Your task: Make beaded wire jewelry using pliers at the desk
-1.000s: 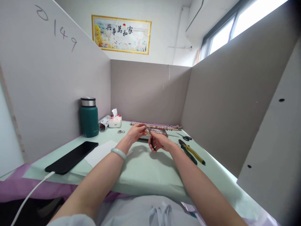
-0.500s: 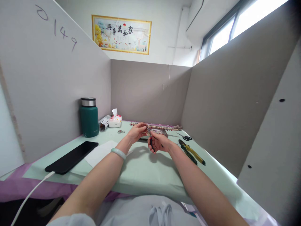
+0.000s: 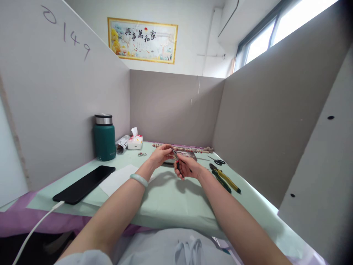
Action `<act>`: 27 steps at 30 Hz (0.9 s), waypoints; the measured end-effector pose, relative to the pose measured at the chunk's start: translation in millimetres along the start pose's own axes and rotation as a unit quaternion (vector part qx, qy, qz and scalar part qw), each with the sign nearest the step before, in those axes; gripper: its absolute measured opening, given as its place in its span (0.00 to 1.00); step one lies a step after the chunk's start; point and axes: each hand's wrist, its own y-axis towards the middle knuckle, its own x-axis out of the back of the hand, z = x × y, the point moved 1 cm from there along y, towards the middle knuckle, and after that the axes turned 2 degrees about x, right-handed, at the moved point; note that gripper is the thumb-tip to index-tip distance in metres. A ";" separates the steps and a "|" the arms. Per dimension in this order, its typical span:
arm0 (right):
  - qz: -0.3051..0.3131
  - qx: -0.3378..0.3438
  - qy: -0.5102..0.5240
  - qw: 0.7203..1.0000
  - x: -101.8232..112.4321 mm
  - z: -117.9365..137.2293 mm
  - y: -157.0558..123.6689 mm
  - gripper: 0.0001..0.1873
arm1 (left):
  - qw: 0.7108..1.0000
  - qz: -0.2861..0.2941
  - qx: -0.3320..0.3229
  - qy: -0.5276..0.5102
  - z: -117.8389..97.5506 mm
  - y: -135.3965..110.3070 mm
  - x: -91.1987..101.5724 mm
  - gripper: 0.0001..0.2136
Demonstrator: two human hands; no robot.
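Note:
My right hand point(image 3: 187, 167) is closed around small black-handled pliers point(image 3: 178, 167), whose metal jaws point up and left. The jaw tips meet the fingertips of my left hand point(image 3: 161, 155). That hand is pinched closed, and what lies between its thumb and fingers is too small to make out. Behind both hands sits a shallow tray point(image 3: 193, 156) with small mixed pieces, partly hidden by them. Past it lies a long row of beads point(image 3: 190, 149) along the back of the table.
Yellow-and-green handled pliers point(image 3: 226, 179) and black scissors point(image 3: 218, 161) lie at the right. On the left are a phone point(image 3: 85, 184) with a white cable, white paper point(image 3: 117, 179), a green bottle point(image 3: 104, 141), a tissue pack point(image 3: 135, 142) and small rings point(image 3: 142, 154). Partitions enclose the table.
My right hand and the pliers have shifted very slightly, the handles now drawn a little to the right. My left hand stays in place.

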 end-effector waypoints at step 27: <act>-0.006 0.000 0.026 1.000 2.1 0.0 2.6 0.27 | 0.999 -0.031 -0.001 0.032 2.0 1.4 -1.8 0.15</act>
